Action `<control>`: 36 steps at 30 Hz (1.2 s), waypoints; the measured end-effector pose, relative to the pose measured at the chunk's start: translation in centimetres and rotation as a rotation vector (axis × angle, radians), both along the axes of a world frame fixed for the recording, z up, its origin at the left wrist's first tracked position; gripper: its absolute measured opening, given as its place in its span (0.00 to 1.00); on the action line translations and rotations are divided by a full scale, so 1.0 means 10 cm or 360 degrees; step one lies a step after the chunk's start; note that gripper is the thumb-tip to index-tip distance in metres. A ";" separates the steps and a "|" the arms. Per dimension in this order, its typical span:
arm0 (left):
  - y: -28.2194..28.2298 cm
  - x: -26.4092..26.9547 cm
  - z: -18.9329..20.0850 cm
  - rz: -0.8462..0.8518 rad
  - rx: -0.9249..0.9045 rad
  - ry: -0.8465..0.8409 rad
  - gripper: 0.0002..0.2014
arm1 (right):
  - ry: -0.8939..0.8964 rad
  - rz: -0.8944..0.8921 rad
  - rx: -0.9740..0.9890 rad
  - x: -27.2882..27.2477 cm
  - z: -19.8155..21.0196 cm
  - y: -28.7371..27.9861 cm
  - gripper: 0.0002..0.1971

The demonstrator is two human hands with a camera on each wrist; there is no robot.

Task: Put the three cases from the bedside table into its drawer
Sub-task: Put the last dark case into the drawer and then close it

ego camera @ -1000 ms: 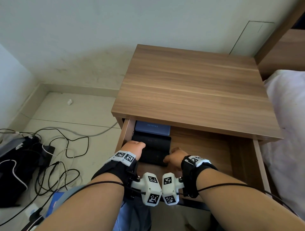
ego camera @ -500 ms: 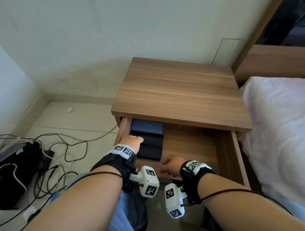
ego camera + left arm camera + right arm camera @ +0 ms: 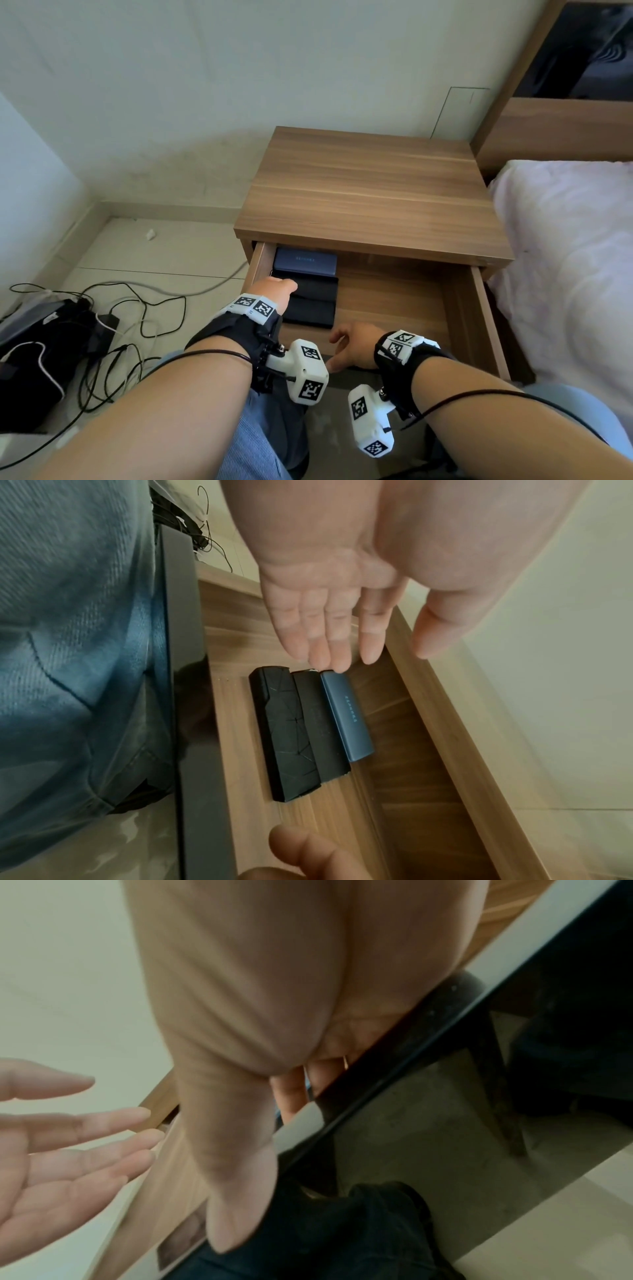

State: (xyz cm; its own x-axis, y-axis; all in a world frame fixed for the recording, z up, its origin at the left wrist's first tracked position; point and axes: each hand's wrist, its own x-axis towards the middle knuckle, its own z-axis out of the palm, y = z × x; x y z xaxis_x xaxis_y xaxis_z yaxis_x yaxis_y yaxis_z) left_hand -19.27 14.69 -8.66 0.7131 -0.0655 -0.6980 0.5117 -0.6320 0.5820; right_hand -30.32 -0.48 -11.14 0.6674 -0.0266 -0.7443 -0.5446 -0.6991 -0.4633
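Three cases (image 3: 308, 731) lie side by side at nine o'clock in the drawer (image 3: 394, 301), left hand (image 3: 274, 291) flat and loose above, right hand (image 3: 352, 346) curled on its front; closing now could pinch fingers.

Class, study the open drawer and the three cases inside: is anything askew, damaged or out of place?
Nothing much stands out. The blue case, the plain black case and the patterned black case lie flat, side by side, in the drawer's left part. Their ends step slightly rather than line up. No damage shows.
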 end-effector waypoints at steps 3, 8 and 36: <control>-0.02 0.01 0.00 -0.0011 0.0009 -0.0006 0.07 | -0.0046 0.0034 -0.0050 0.04 0.04 0.00 0.36; -0.03 0.01 0.08 0.0016 -0.0014 -0.0044 0.08 | -0.0117 0.0048 -0.0177 0.17 0.05 0.00 0.41; -0.30 0.69 -0.06 -0.0031 -0.0071 -0.0149 0.06 | -0.1032 0.0175 -0.1410 1.24 0.13 -0.49 0.28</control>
State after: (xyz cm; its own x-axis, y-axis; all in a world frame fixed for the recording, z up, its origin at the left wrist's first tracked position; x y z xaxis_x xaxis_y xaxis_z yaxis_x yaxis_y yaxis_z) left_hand -12.33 11.71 -9.30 0.7732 -0.1095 -0.6246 0.4418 -0.6136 0.6545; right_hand -17.87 -5.33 -9.84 0.9558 -0.2940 0.0014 -0.2937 -0.9546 0.0505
